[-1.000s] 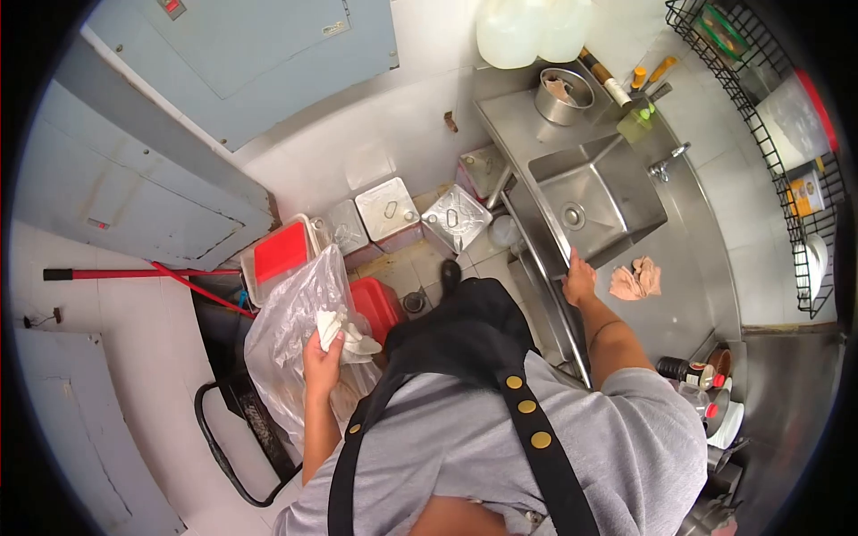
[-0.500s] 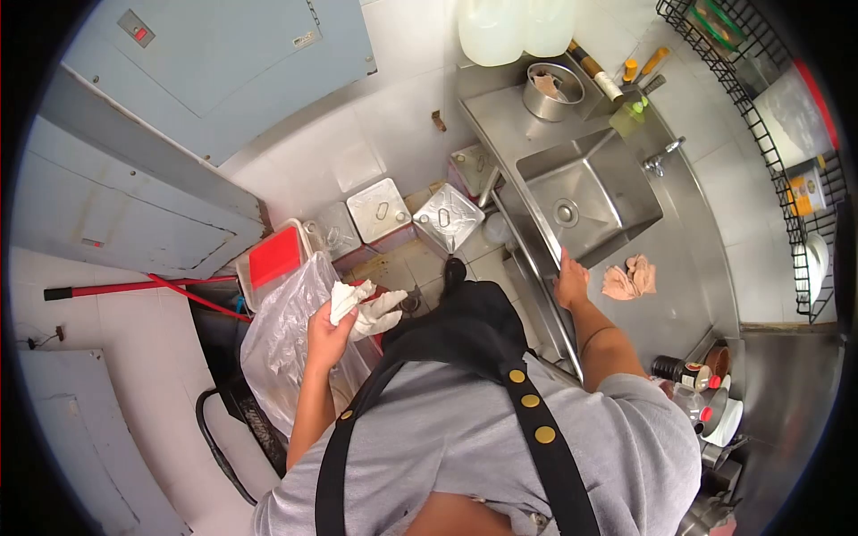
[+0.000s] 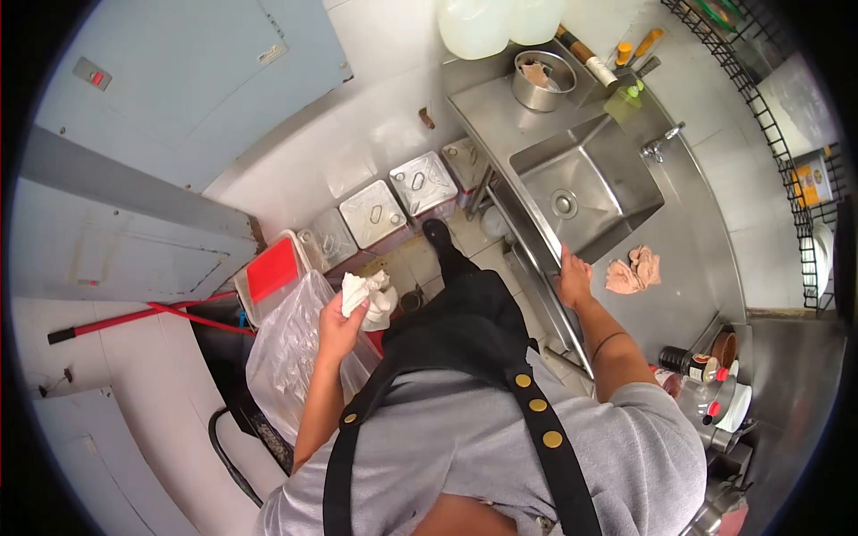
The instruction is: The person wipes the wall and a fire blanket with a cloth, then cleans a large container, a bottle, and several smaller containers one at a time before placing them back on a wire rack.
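Observation:
A crumpled white cloth is bunched in my left hand, its fingers closed around it. It hangs above a clear plastic bag and the floor. My right hand grips the front edge of the steel sink counter, just below the basin. A crumpled beige cloth lies on the counter to the right of that hand. Beyond my black apron, my shoe is on the floor close to a square metal tin.
More tins line the wall. A red-lidded container stands left, near a red-handled pole. A metal pot and large jugs are at the back. Bottles crowd the right; a wire rack hangs above.
The tin by my foot has moved back toward the wall, beside the other tins, and my foot has moved forward and left. The white cloth is bunched more compactly. My right hand stays at the counter edge.

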The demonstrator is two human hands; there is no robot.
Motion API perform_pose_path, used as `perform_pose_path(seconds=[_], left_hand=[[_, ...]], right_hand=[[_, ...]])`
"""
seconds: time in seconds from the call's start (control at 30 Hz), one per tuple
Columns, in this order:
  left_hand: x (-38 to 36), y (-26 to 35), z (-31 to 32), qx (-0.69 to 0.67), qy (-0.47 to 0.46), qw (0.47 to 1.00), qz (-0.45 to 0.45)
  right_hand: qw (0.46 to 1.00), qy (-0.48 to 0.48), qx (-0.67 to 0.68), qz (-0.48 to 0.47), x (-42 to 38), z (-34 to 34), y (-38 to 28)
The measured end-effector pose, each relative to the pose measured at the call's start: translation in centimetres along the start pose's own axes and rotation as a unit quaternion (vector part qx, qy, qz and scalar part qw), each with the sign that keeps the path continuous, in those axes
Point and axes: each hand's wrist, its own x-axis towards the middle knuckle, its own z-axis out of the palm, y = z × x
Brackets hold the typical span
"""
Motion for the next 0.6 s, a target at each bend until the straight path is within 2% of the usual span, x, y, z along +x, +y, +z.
perform_pose_path(seconds=[0.13, 0.17, 0.2, 0.23, 0.27, 0.3, 0.33, 0.4, 0.43, 0.47, 0.5, 0.53, 0.57, 0.6], left_hand=[[2.1, -0.4, 1.1, 0.001, -0.03, 0.999, 0.014], [2.9, 0.1, 1.6, 0.055, -0.038, 0.997, 0.034], [4.0, 0.8, 2.3, 0.103, -0.047, 0.992, 0.063], [5.1, 2.2, 3.8, 0.069, -0.063, 0.993, 0.078], [6.2, 3.1, 5.3, 0.033, -0.081, 0.992, 0.09], [7.8, 2.8, 6.5, 0.02, -0.117, 0.988, 0.098], [9.6, 2.6, 7.6, 0.008, -0.15, 0.983, 0.104], [12.3, 4.7, 11.2, -0.096, -0.259, 0.959, 0.068], [13.6, 6.9, 13.4, -0.095, -0.331, 0.935, 0.088], [14.4, 8.5, 15.1, -0.094, -0.394, 0.908, 0.103], [16.0, 10.1, 16.9, 0.004, -0.452, 0.875, 0.172], [16.4, 13.7, 18.9, 0.053, -0.51, 0.835, 0.199], [17.2, 15.3, 21.3, 0.109, -0.522, 0.801, 0.272], [17.8, 16.7, 23.3, 0.166, -0.529, 0.759, 0.341]], right_hand=[[1.0, 0.011, -0.01, -0.015, 0.1, 1.0, 0.7], [1.0, 0.003, -0.007, -0.006, 0.7, 1.8, 1.1], [0.998, 0.052, -0.024, -0.011, 0.5, 2.5, 1.1], [0.995, 0.092, -0.002, -0.024, 0.4, 3.4, 1.6], [0.999, 0.007, 0.038, 0.021, 0.8, 2.9, 1.5], [0.999, 0.017, 0.014, 0.03, 0.5, 2.4, 0.9], [0.996, 0.033, 0.075, 0.024, 0.0, 0.9, 0.1], [0.984, 0.134, 0.116, 0.0, 1.6, 2.9, 0.0], [0.968, 0.188, 0.169, -0.002, 2.6, 2.9, -0.9], [0.939, 0.156, 0.306, 0.013, 3.3, -0.6, -3.0], [0.863, 0.066, 0.496, 0.069, 4.5, -2.9, -4.5], [0.666, -0.039, 0.738, 0.101, 4.6, -8.2, -6.4], [0.462, -0.066, 0.876, 0.118, 4.3, -12.5, -8.1], [0.357, -0.067, 0.932, -0.001, 4.2, -15.6, -9.1]])
